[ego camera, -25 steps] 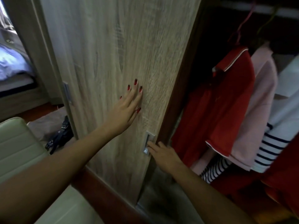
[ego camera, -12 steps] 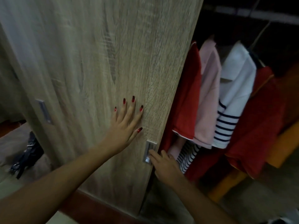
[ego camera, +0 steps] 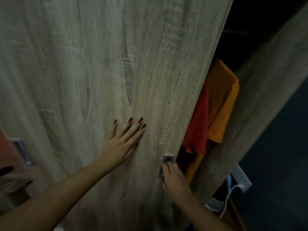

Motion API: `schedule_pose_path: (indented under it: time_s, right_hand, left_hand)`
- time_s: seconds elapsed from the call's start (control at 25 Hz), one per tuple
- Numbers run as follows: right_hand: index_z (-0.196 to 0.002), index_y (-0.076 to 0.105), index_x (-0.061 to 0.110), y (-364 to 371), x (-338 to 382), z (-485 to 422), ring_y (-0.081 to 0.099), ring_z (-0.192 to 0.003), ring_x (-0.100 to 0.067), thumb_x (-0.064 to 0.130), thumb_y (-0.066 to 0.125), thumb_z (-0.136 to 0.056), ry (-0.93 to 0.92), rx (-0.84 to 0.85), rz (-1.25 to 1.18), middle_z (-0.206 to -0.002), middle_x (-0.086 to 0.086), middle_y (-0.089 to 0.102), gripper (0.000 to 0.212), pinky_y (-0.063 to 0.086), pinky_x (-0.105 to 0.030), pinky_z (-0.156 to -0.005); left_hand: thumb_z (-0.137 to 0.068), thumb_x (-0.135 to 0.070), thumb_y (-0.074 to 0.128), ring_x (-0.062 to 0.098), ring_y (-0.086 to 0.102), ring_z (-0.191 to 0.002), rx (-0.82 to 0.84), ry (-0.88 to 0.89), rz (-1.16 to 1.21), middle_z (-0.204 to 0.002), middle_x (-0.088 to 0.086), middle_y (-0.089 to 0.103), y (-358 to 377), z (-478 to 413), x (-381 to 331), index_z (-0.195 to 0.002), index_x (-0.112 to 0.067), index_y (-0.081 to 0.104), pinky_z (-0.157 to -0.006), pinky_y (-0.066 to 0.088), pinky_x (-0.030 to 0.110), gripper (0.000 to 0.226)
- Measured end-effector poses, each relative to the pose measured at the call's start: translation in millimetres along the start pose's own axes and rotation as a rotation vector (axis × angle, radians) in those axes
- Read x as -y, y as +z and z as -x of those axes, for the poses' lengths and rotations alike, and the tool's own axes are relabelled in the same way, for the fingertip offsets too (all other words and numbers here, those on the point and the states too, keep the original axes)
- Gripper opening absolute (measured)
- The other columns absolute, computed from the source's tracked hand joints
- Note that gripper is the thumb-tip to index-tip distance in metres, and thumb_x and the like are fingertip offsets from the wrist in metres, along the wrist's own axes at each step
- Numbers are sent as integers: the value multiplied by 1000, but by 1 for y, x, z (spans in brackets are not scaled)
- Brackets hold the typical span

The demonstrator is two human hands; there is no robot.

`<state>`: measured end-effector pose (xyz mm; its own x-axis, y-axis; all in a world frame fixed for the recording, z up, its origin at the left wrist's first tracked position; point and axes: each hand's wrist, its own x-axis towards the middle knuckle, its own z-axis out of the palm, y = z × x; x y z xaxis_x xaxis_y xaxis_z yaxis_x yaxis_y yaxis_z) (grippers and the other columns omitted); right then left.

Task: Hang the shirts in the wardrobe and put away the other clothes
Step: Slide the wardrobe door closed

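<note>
two forearms, bare as far as bottom frame edge. left hand: long almond-shaped nails, glossy red polish darkening to near-black at tips, all five showing. right hand: nails hidden from view.

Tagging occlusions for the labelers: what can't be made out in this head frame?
Head view:
Wardrobe inside: hidden by the door; only a red shirt and an orange garment show in the gap.
Hangers, rail: lost in darkness up top.
Right hand: its back hides the fingertips at the handle.
Black object: cut off by the left edge, blurred.
</note>
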<state>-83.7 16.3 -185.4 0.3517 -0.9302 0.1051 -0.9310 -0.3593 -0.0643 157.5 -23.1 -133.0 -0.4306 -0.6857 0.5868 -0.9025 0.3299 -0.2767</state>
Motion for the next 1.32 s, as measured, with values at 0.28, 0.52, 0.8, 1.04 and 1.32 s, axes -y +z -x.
schedule_pose_path:
  time_s: [0.28,0.52,0.8,1.04,1.32]
  right_hand:
    - [-146,20,9,10,-58,28,32,-129,-31,19,45,-89,268,-36,-138,-144,-18,27,63,32,-33,-109]
    - [-141,28,8,7,-106,46,41,-118,-30,21,50,-87,325,-26,-133,-135,-19,32,60,46,-33,-96]
    - [-138,32,8,-1,-145,56,47,-110,-29,23,53,-87,283,-2,-127,-129,-19,38,57,48,-37,-92]
    - [-140,27,6,-18,-153,53,47,-110,-28,26,46,-94,221,119,-105,-129,-18,39,53,46,-35,-90]
    - [-141,36,5,-119,-129,35,47,-125,-29,47,31,-98,196,313,-121,-143,-16,45,60,36,-33,-108]
  left_hand:
    - [-99,-37,38,26,5,-148,-32,109,50,-161,1,11,3,-39,-59,-152,-24,12,-118,8,54,60]
    - [-98,-36,41,27,6,-148,-39,137,57,-161,2,10,1,-66,-112,-152,-23,10,-117,15,55,64]
    - [-96,-39,41,30,4,-148,-2,154,32,-161,4,7,-6,-82,-146,-152,-21,9,-116,15,57,67]
    - [-95,-42,40,32,1,-148,113,141,28,-161,6,2,-23,-79,-150,-152,-20,7,-116,15,57,69]
    - [-98,-50,23,21,-10,-148,338,70,85,-159,1,-18,-87,-88,-147,-151,-21,-7,-116,-4,60,67]
